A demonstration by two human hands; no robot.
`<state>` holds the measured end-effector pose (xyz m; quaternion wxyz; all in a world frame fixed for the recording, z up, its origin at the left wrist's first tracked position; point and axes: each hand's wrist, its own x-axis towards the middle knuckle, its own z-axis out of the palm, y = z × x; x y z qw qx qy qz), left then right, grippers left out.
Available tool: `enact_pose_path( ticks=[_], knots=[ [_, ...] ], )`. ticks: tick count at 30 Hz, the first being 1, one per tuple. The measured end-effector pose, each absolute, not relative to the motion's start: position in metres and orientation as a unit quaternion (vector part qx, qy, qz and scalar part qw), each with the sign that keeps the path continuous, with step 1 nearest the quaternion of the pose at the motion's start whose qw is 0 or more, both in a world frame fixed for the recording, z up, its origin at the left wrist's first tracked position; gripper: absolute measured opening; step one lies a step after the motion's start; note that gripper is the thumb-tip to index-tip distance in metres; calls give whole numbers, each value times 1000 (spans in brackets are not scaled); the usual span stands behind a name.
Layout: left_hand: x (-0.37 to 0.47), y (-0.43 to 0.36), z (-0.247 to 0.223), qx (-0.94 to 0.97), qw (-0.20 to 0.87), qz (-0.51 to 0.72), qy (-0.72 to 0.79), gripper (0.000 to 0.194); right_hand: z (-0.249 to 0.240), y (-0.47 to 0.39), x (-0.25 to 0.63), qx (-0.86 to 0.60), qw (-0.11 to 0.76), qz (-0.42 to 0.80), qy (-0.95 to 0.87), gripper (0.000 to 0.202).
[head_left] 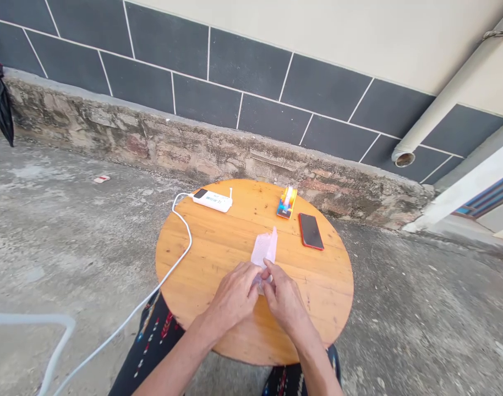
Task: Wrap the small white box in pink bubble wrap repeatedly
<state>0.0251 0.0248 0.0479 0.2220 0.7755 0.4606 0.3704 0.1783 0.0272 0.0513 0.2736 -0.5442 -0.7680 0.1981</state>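
Both left hand [235,291] and right hand [285,296] pinch the thin pink sheet [263,247], lower centre; next calls, I'd judge, for delicacy.

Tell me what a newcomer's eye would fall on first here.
Probably the pale pink sheet near the middle of the round wooden table, with the left hand and right hand together at its near end. Next, likely the bright yellow-and-blue tape dispenser toward the table's far edge, with a red-edged phone to its right and a white power strip at the far left.
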Motion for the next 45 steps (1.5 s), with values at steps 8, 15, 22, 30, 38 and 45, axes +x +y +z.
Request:
enact_pose_path(
  ticks=[8, 15, 22, 30, 38, 45],
  knots=[
    [29, 29, 51, 750, 251, 399, 464, 11, 47, 29, 183, -517, 273, 187, -790, 50],
    [34, 30, 54, 734, 238, 376, 513, 7, 43, 26, 185, -500, 293, 183, -794, 52],
    [41, 28, 57, 738, 193, 339, 551, 18, 44, 25, 185, -507, 290, 181, -791, 54],
    [44, 27, 59, 737, 169, 335, 562, 9, 45, 25, 185, -514, 287, 175, -789, 54],
    [41, 29, 55, 754, 189, 330, 536, 19, 45, 23, 185, -519, 290, 174, -786, 54],
    [41, 28, 49, 755, 178, 343, 530, 17, 39, 20, 185, -509, 350, 196, -762, 50]
  ],
)
